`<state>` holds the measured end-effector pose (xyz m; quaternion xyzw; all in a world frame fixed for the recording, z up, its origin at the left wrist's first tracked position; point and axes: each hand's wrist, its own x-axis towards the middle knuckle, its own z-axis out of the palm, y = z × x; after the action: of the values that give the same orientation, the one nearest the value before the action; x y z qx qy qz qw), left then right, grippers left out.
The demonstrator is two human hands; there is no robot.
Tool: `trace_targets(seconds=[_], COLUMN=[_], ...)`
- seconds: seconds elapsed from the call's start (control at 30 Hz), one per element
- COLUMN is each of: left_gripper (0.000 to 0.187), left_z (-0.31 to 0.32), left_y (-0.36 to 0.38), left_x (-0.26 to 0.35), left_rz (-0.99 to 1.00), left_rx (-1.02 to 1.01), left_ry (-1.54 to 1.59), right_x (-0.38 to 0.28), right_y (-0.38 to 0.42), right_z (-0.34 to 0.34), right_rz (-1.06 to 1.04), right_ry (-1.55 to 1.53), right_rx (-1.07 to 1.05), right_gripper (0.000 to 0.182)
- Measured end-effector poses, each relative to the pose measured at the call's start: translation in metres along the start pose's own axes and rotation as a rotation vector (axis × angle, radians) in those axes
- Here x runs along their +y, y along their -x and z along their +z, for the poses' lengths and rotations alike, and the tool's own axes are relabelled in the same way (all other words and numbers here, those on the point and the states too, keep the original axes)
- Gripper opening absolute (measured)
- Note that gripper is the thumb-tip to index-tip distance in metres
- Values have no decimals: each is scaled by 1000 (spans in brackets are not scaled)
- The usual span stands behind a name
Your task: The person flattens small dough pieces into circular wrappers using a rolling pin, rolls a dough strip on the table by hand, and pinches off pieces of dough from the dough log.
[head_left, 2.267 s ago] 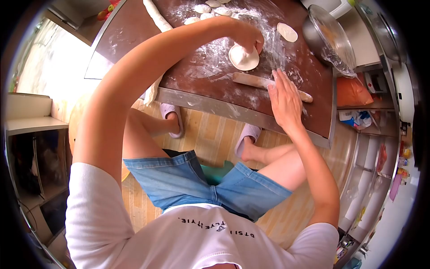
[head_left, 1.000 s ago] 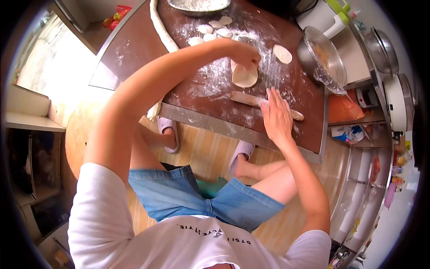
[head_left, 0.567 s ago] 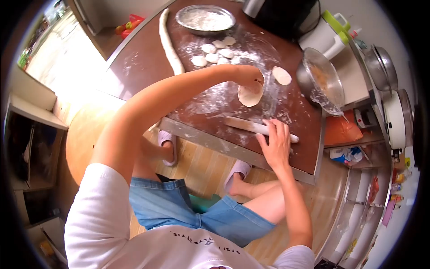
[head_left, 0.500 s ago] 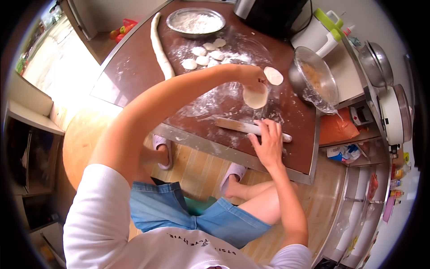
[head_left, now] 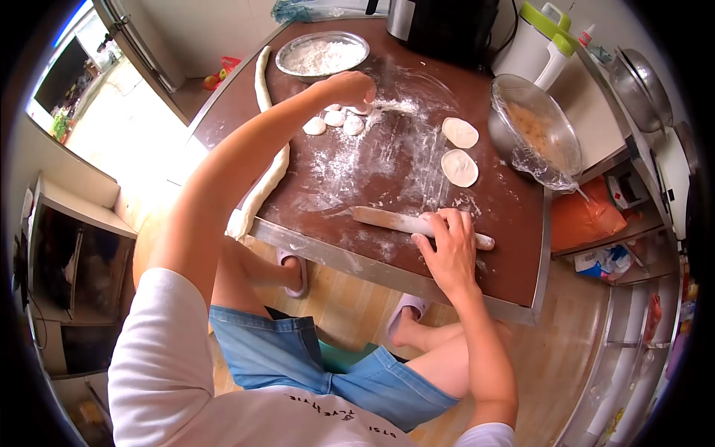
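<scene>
My left hand (head_left: 356, 89) reaches over the small flattened dough pieces (head_left: 315, 126) near the flour bowl, its fingers curled together; whatever they may hold is hidden. My right hand (head_left: 450, 246) is closed around the right part of a wooden rolling pin (head_left: 387, 220) lying near the table's front edge. Two rolled dough rounds (head_left: 459, 167) lie one behind the other, right of the floured middle. A long dough rope (head_left: 264, 186) runs down the table's left side, passing beneath my left forearm.
The metal bowl of flour (head_left: 324, 56) stands at the back left of the brown table (head_left: 514, 216). On the right is a metal bowl of filling (head_left: 536, 134), partly wrapped in plastic. A black appliance (head_left: 443, 33) and a white-green jug (head_left: 532, 48) stand behind.
My left hand has let go of the dough round, which now lies beside the other, and has moved back and left to the small pieces. My right hand stays on the pin. The view has shifted.
</scene>
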<state>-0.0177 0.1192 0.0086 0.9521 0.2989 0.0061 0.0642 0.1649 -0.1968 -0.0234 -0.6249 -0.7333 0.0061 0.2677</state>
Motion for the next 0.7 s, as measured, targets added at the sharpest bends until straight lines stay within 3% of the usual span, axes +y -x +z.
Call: trace_targets(seconds=[0.03, 0.1, 0.2, 0.33, 0.43, 0.47, 0.57, 0.6, 0.63, 0.7], left_gripper=[24, 29, 32, 29, 28, 24, 19, 13, 13, 13], left_z=[5, 16, 21, 24, 15, 12, 23, 33, 26, 31], left_y=[3, 5, 0, -11, -7, 0, -3, 3, 13, 17], left_x=[-1, 2, 5, -9, -6, 7, 18, 21, 39, 45], left_rz=[-2, -21, -235, -286, -248, -306, -122, 128, 126, 2], left_rx=[7, 230, 123, -56, -49, 111, 417, 400, 201, 245], left_ry=[21, -54, 22, 40, -11, 52, 94, 15, 23, 247], right_x=[0, -1, -1, 0, -1, -1, -2, -2, -1, 1], right_y=[1, 1, 1, 1, 1, 1, 0, 1, 1, 0], right_z=[0, 0, 2, 2, 1, 1, 0, 1, 1, 2], right_rz=[4, 3, -10, -20, -15, -13, -9, -12, -15, -12], right_ry=[1, 3, 13, 16, 14, 14, 8, 8, 12, 18], right_rx=[0, 12, 27, 35, 34, 33, 18, 16, 14, 20], right_gripper=[33, 33, 33, 32, 32, 32, 32, 32, 32, 32])
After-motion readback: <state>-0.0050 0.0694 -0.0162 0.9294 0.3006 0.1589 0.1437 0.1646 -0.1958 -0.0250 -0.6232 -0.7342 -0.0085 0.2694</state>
